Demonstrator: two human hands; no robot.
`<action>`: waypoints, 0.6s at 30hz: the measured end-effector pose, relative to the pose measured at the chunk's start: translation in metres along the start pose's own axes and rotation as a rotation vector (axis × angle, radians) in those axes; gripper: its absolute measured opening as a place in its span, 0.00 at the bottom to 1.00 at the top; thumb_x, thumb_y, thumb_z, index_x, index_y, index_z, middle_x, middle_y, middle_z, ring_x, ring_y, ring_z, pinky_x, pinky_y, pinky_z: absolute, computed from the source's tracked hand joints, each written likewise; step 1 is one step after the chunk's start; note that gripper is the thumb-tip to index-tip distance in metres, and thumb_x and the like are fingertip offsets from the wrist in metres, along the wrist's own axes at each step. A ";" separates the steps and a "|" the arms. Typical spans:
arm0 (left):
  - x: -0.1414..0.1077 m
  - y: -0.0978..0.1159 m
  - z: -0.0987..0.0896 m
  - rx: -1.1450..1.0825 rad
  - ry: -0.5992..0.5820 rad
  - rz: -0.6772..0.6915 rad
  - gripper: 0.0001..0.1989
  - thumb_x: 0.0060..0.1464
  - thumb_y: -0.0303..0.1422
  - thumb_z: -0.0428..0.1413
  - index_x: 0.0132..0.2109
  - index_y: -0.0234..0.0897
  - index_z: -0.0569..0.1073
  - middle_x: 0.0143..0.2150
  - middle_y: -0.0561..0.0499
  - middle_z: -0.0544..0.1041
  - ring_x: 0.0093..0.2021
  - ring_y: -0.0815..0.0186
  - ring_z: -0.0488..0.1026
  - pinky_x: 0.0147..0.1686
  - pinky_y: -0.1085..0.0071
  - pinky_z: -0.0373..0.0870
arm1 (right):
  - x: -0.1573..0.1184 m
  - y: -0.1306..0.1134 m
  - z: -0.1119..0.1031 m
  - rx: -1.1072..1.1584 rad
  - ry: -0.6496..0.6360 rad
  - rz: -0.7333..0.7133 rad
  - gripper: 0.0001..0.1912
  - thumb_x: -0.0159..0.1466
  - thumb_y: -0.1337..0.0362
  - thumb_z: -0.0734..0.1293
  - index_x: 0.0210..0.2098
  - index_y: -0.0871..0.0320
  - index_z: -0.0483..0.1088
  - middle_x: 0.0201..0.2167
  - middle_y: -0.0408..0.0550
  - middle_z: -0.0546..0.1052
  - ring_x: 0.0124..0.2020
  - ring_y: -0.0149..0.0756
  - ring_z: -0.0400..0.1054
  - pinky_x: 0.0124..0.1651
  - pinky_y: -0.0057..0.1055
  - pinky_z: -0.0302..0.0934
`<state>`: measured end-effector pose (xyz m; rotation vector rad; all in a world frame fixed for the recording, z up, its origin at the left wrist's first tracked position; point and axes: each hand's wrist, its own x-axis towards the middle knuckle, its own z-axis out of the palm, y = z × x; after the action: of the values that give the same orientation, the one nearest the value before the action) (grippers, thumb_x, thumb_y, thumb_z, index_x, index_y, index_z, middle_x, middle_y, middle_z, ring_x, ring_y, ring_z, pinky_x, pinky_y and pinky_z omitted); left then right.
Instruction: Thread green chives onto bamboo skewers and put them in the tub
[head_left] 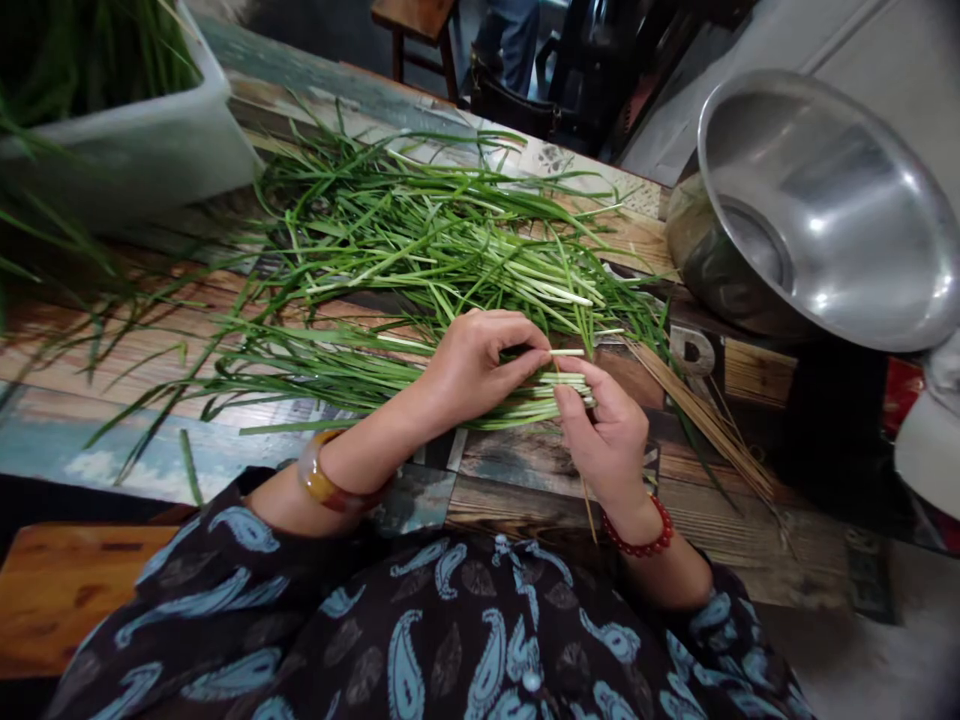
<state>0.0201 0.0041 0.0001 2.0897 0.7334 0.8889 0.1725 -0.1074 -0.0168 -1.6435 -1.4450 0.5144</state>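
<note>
A bunch of garlic chives lies across the table in front of me, its pale cut ends to the right. My left hand is closed over the stems, thumb and fingertips pinched near the white ends. My right hand pinches a thin tan straw strand at the bunch's ends, and the strand's tail hangs below the palm. How far the strand goes round the stems is hidden by my fingers. Just beyond my hands spreads a loose pile of chives.
A large steel bowl stands tilted at the right. More straw strands lie on the wood-patterned table right of my hands. At the left is a white bin full of greens. A wooden stool stands beyond the table.
</note>
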 end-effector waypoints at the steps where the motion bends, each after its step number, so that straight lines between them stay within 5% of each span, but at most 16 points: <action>1: 0.000 0.000 0.000 0.003 0.000 0.002 0.07 0.58 0.29 0.57 0.32 0.33 0.78 0.29 0.51 0.79 0.30 0.70 0.73 0.33 0.75 0.66 | 0.000 0.000 0.000 0.003 0.001 0.000 0.13 0.68 0.60 0.65 0.50 0.54 0.74 0.39 0.46 0.82 0.41 0.39 0.78 0.42 0.35 0.73; 18: -0.002 -0.003 0.001 0.161 -0.015 0.109 0.08 0.60 0.29 0.56 0.33 0.34 0.78 0.31 0.51 0.80 0.32 0.68 0.75 0.36 0.70 0.64 | 0.003 0.001 0.002 -0.005 0.022 -0.023 0.10 0.67 0.62 0.65 0.47 0.55 0.74 0.40 0.47 0.82 0.42 0.39 0.78 0.49 0.37 0.72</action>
<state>0.0191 0.0040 -0.0039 2.2949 0.7095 0.8973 0.1724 -0.1039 -0.0176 -1.6297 -1.4489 0.4789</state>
